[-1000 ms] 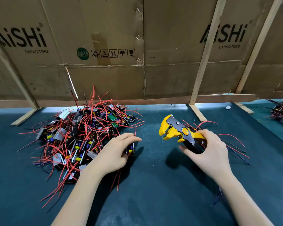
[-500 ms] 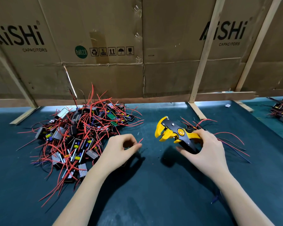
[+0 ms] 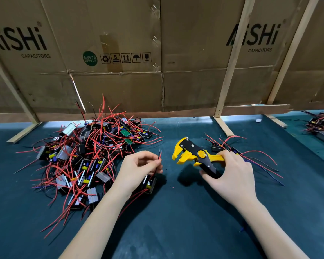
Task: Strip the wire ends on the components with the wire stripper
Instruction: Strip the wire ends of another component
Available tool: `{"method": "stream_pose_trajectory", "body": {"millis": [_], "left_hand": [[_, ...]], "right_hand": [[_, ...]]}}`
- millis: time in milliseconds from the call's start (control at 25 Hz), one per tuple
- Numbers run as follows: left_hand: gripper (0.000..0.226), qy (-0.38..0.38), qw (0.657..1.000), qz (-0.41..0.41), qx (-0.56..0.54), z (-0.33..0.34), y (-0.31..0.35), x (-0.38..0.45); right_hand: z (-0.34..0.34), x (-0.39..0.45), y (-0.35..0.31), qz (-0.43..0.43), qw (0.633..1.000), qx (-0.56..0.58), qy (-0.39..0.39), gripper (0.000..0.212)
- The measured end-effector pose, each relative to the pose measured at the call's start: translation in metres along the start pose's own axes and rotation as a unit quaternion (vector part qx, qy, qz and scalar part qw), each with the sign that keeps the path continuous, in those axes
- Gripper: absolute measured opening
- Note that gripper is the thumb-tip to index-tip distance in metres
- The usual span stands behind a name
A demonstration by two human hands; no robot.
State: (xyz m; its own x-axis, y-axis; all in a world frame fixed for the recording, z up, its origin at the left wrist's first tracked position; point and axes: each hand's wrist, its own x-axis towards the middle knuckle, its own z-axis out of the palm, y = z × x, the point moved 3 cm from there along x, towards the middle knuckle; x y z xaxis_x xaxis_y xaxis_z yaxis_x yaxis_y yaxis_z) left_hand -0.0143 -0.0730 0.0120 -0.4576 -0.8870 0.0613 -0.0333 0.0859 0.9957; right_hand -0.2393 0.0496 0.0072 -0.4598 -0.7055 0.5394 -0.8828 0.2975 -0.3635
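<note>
Left hand point(image 3: 138, 171) pinches two wire ends point(image 3: 159, 156), red and black, upright; their component point(image 3: 149, 184) hangs just below, mid-worktop. Right hand point(image 3: 232, 174) grips the yellow wire stripper point(image 3: 193, 156) just beside, jaws open toward them.

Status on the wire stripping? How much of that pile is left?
Done: seemingly only a few components lying behind the right hand. In hand: the left hand pinches a component's wire ends upright, and the right hand grips the wire stripper, not yet on the wire. Left: the big pile, most of the job.
</note>
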Motion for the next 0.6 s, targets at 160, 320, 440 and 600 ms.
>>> {"method": "stream_pose_trajectory", "body": {"millis": [160,320,440,600], "left_hand": [[0.004,-0.045,0.998,-0.014,-0.032,0.009,0.002,-0.004],[0.003,-0.095,0.995,-0.009,-0.027,0.019,0.001,-0.007],[0.005,-0.107,0.994,-0.001,-0.01,0.021,0.0,-0.007],[0.007,-0.094,0.995,0.016,0.001,0.023,-0.001,-0.007]], "right_hand": [[0.0,-0.001,-0.002,0.01,0.999,-0.024,0.042,0.056],[-0.001,-0.002,-0.002,0.012,0.996,-0.063,0.059,0.057],[-0.002,-0.002,-0.002,0.011,0.994,-0.09,0.059,0.055],[0.0,-0.003,-0.005,-0.006,0.993,-0.106,0.058,0.054]]}}
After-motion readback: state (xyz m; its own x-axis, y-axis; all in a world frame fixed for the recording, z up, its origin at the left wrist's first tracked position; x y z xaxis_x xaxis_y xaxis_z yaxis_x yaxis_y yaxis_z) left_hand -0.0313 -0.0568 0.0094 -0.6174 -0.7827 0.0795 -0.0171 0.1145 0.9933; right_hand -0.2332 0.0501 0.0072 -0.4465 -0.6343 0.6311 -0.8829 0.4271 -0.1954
